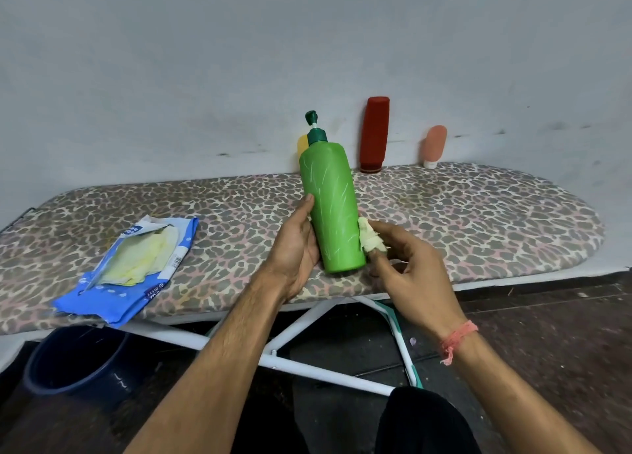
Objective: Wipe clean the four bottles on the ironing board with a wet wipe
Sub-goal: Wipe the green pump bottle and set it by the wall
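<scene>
green pump bottle (333,207) held tilted above ironing board (478,214) | left hand (294,245) wrapped round lower body | right hand (407,265) pinching folded wet wipe (371,236) against side | likely light, stiff, slick plastic | best gripped mid-body, away from pump

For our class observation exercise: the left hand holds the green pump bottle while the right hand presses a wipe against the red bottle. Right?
Not quite. In the head view the right hand presses the wipe against the green pump bottle held by the left hand; the red bottle stands untouched.
</scene>
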